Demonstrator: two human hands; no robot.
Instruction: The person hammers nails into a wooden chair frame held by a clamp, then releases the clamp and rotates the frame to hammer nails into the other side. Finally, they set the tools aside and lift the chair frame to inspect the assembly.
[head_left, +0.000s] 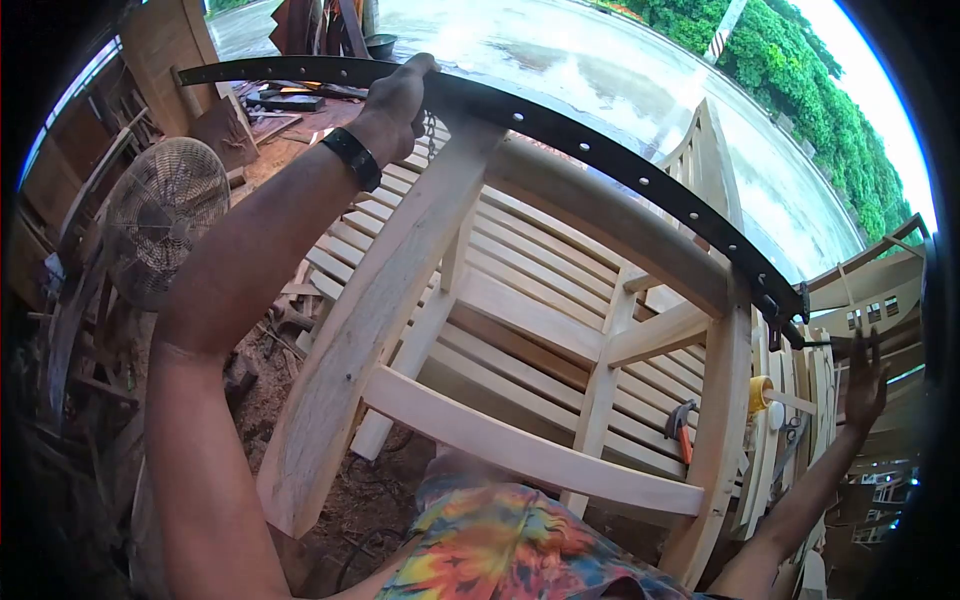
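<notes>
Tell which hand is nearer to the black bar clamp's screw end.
Right. The right hand is open just right of the screw end; the left hand grips the bar far to its left.

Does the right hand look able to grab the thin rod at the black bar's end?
Probably yes: the right hand is open, close beside the thin rod, with nothing visible between them.

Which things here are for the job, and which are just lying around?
For the job:
long black bar, probably a clamp, held by the left hand
wooden frame, with the bar across it
right hand, near the bar's end

Seemingly just around, not in use:
fan
hammer
yellow container
</notes>
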